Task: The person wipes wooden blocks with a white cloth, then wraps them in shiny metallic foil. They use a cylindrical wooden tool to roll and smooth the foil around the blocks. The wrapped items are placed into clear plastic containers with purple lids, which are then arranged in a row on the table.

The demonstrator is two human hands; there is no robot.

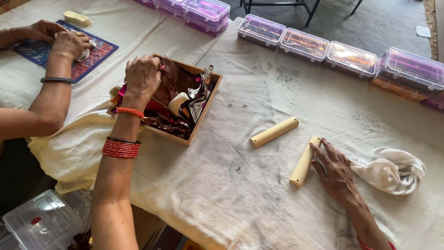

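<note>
My left hand (142,76) reaches into a shallow wooden tray (202,115) full of crumpled shiny foil wrappers (163,119) and a cream block (178,103); its fingers are closed on the foil. My right hand (335,171) lies flat on the stained white cloth (259,185), fingers apart, touching a cream cylindrical stick (304,162). A second cream stick (274,132) lies apart, to the left of it. A bunched white rag (393,169) rests just right of my right hand.
Another person's two hands (60,39) work on a blue patterned mat (99,51) at the far left, with a cream block (77,18) beyond. Several clear purple-tinted plastic boxes (305,44) line the far edge. A clear box (44,222) sits below the table's near left.
</note>
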